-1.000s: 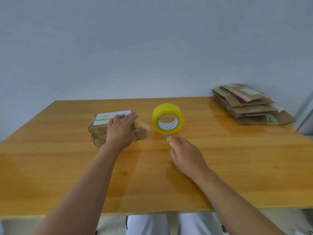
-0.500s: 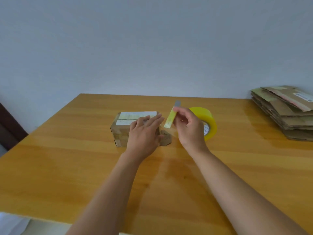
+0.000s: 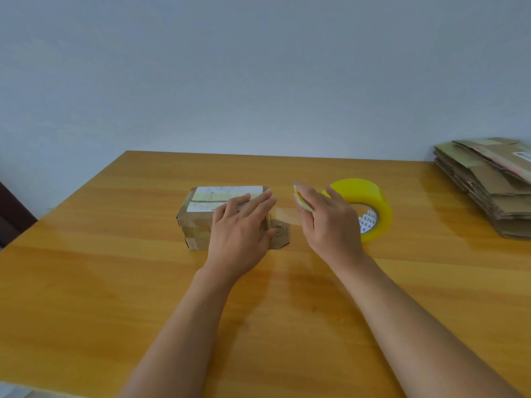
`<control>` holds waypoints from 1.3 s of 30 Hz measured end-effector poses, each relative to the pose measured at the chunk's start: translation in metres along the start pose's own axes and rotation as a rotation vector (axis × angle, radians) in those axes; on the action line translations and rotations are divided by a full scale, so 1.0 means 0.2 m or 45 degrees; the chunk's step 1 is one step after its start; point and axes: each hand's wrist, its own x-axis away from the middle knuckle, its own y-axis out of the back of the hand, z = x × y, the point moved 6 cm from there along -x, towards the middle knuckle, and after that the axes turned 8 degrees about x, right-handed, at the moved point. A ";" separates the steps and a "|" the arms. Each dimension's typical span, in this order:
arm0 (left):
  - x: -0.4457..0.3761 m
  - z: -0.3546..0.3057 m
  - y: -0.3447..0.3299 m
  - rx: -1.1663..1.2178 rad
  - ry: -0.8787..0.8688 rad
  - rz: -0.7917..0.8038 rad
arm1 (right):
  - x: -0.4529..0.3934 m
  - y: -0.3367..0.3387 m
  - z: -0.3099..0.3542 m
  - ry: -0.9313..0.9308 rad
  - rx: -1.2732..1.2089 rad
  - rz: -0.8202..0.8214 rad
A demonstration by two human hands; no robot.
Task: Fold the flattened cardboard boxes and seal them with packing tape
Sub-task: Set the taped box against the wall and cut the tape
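A small folded cardboard box (image 3: pixel 198 222) with a white label lies on the wooden table (image 3: pixel 115 282). My left hand (image 3: pixel 241 228) presses flat on its right end, fingers straight. A clear strip of tape (image 3: pixel 287 216) stretches from the box to the yellow tape roll (image 3: pixel 370 202), which stands on its edge to the right. My right hand (image 3: pixel 330 222) grips a small yellow utility knife (image 3: pixel 301 201) right at the tape strip, between box and roll. An end flap (image 3: pixel 280 234) of the box sticks out open below the strip.
A stack of flattened cardboard boxes (image 3: pixel 488 188) lies at the table's far right edge. A pale wall stands behind the table. A dark piece of furniture (image 3: pixel 11 219) shows at the left beyond the table edge.
My right hand picked the knife up from the table, raised it and has now brought it down to the tape strip. The left hand stayed pressed on the box. The camera view shifted left.
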 end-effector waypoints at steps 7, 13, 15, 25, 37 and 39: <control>0.01 0.00 0.01 -0.028 0.005 0.003 | 0.01 -0.03 0.04 -0.126 -0.264 0.043; 0.00 0.00 0.00 -0.062 -0.013 -0.002 | 0.03 -0.02 -0.03 -0.223 -0.336 0.012; 0.00 0.00 0.00 -0.070 -0.015 0.001 | 0.04 -0.02 -0.05 -0.228 -0.323 0.006; 0.00 0.00 0.01 -0.057 0.001 -0.008 | 0.08 -0.06 0.02 -0.179 -0.382 0.206; -0.01 0.03 0.02 -0.009 0.042 0.061 | 0.10 -0.07 0.00 -0.238 -0.606 0.305; -0.01 0.04 0.01 -0.006 0.042 0.064 | 0.10 -0.07 0.01 -0.229 -0.608 0.309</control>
